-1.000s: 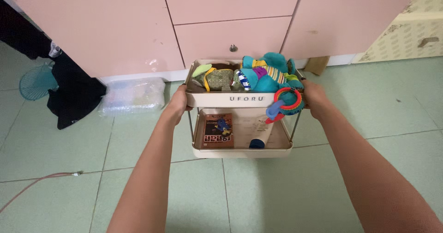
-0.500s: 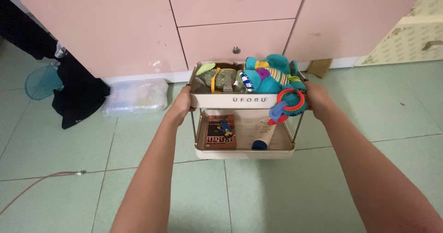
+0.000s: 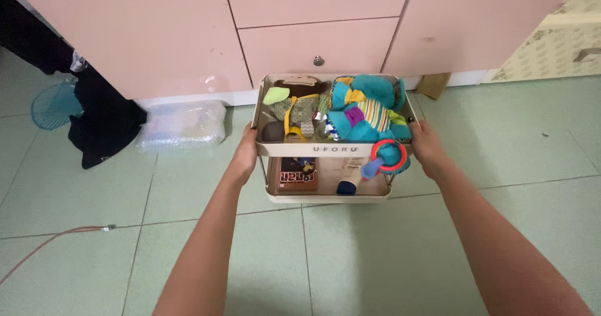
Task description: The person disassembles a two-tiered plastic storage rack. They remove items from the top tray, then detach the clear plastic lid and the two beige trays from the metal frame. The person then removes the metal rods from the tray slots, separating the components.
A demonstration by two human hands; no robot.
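Cream-coloured metal is what I am seeing under both hands: a two-tier cart (image 3: 332, 148) is standing on the pale green tiled floor (image 3: 375, 253), just in front of a pink cabinet (image 3: 188, 34) with drawers. My left hand (image 3: 245, 148) is closing its grip round the left end of the top tray's rim, and my right hand (image 3: 424, 146) is doing the same at the right end. A row of dark letters is running along the tray's front wall. On the lower shelf a red and black booklet (image 3: 296, 173) is lying flat at the left, and a white tube with a blue cap (image 3: 350, 177) is lying beside it, cap pointing toward me. The top tray is holding a teal plush toy (image 3: 363, 106) with a red ring (image 3: 388, 152) hanging over the front edge, and a green patterned toy (image 3: 294, 106) at the left. The cart's long axis is running left to right across my view. A clear plastic bundle (image 3: 181, 125) and dark cloth (image 3: 103, 119) are lying well to the left, along the cabinet's foot.
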